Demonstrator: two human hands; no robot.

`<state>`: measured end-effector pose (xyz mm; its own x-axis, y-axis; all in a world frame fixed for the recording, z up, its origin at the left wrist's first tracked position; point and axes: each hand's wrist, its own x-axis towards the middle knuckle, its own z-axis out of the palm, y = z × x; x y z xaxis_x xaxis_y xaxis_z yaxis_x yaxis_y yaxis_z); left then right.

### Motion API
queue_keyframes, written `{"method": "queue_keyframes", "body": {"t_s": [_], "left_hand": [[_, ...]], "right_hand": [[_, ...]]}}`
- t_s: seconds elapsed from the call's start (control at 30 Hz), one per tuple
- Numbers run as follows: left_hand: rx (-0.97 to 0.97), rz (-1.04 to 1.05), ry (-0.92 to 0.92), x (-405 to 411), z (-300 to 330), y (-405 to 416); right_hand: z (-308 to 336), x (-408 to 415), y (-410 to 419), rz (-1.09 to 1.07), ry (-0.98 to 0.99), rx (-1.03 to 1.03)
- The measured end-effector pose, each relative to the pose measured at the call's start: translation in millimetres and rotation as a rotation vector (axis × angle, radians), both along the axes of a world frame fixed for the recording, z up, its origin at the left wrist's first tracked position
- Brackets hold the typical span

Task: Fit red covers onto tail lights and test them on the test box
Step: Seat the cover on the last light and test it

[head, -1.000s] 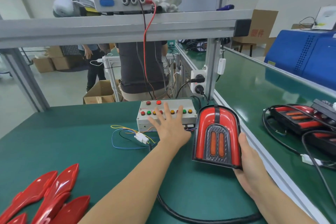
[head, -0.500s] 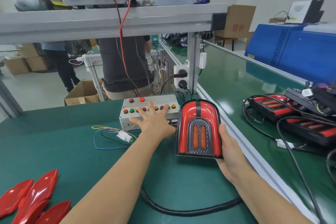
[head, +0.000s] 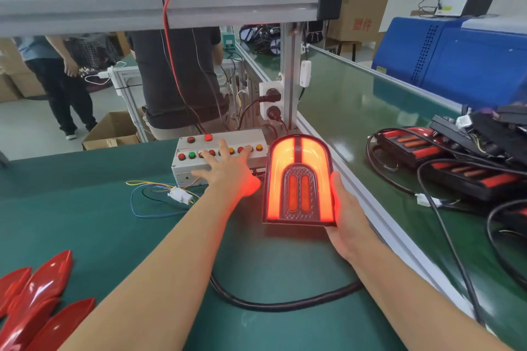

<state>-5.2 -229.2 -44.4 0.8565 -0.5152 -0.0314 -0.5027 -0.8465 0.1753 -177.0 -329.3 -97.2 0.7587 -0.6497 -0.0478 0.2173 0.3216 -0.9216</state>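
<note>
My left hand (head: pixel 228 172) lies flat with fingers spread on the grey plastic test box with its rows of red, green and amber push-buttons (head: pixel 196 164), fingertips over the front row; I cannot tell which button is pressed. My right hand (head: pixel 346 219) is wrapped around the right edge and lower corner of the arch-shaped tail light with its red cover and dark patterned centre panel (head: pixel 299 181), holding it upright and tilted back, just right of the test box. The lamp's arch band glows bright orange-red, and the glow tints both hands and the green bench mat (head: pixel 99 222) beneath. A thick black cable (head: pixel 279 305) loops across the mat between my forearms. Loose glossy red plastic covers (head: pixel 37 305) lie at the lower left corner, well apart from the lamp. A white connector with coloured leads (head: pixel 178 195) rests left of my left hand. More dark tail light units with red lenses (head: pixel 422 151) sit with cables on the adjoining bench to the right.
</note>
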Motion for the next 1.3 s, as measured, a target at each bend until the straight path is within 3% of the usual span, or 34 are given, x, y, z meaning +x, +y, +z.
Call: {"method": "queue_keyframes", "body": {"t_s": [0.7,1.17,1.3], "left_hand": [[0.019,0.001,-0.036,-1,-3,0],[0.187,-0.178,-0.463,13,0,0],[0.229,-0.211,-0.500,15,3,-3]], "right_hand": [[5,-2,3,-0.011,0.042,0.002],[2,2,-1,-0.024,-0.002,0.036],[0,1,-2,-0.028,-0.011,0.051]]}}
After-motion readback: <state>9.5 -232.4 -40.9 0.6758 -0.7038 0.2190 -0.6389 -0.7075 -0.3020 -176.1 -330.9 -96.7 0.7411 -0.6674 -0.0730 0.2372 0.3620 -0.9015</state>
